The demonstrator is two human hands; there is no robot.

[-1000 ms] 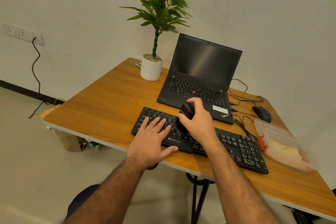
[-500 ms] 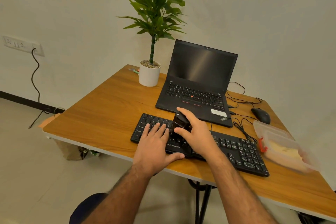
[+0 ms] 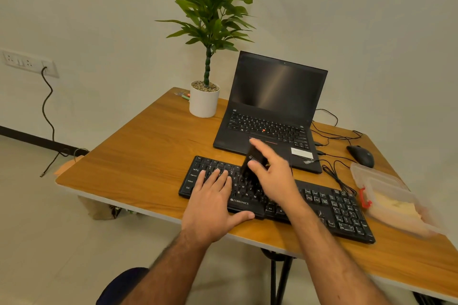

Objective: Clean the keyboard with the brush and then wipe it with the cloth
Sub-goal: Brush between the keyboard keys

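A black keyboard (image 3: pixel 332 208) lies along the near edge of the wooden table (image 3: pixel 148 156). My left hand (image 3: pixel 213 200) lies flat on the keyboard's left part, fingers straight on the keys and thumb at the front edge. My right hand (image 3: pixel 275 176) grips a black brush (image 3: pixel 251 163) over the middle of the keyboard, its bristle end down on the keys just right of my left fingers. A pale cloth (image 3: pixel 396 208) lies inside a clear plastic box (image 3: pixel 376 181) at the table's right.
An open black laptop (image 3: pixel 272 111) stands behind the keyboard. A potted plant (image 3: pixel 204 101) is at the back left. A black mouse (image 3: pixel 360 155) and loose cables (image 3: pixel 337 173) sit right of the laptop. The table edge runs close under the keyboard.
My right hand has shifted the brush across the middle keys and tilted it back toward the laptop. My left hand stays flat on the left keys. The camera has tipped a little.
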